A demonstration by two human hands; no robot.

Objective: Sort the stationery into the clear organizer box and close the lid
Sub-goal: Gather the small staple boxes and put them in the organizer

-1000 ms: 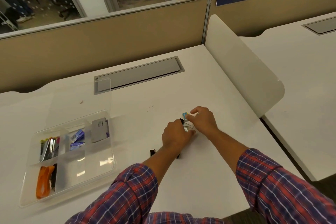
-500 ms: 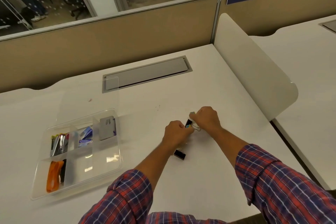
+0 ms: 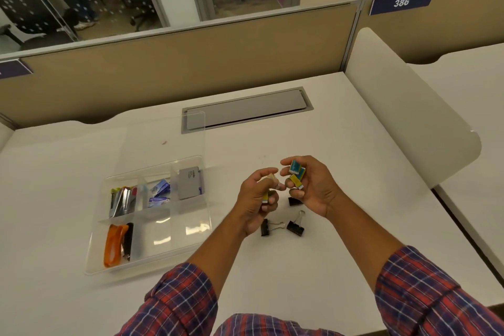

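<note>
The clear organizer box (image 3: 191, 245) lies open on the white desk at the left, its lid (image 3: 163, 142) standing up behind it. Its compartments hold an orange tool (image 3: 113, 244), a grey pad (image 3: 188, 183), blue packets (image 3: 159, 192) and metallic items (image 3: 122, 200). My right hand (image 3: 311, 185) is raised above the desk, shut on small blue-and-yellow boxes (image 3: 296, 173). My left hand (image 3: 259, 196) is close beside it, holding a small yellow box (image 3: 266, 195). Three black binder clips (image 3: 296, 228) (image 3: 265, 227) (image 3: 294, 201) lie on the desk under the hands.
A grey cable hatch (image 3: 245, 110) is set into the desk behind the hands. A white curved divider (image 3: 409, 117) borders the desk on the right, and a tan partition (image 3: 191, 63) runs along the back. The desk's front edge is near my sleeves.
Both hands have lifted off the desk with small boxes in them. The binder clips they covered now lie exposed on the desk.
</note>
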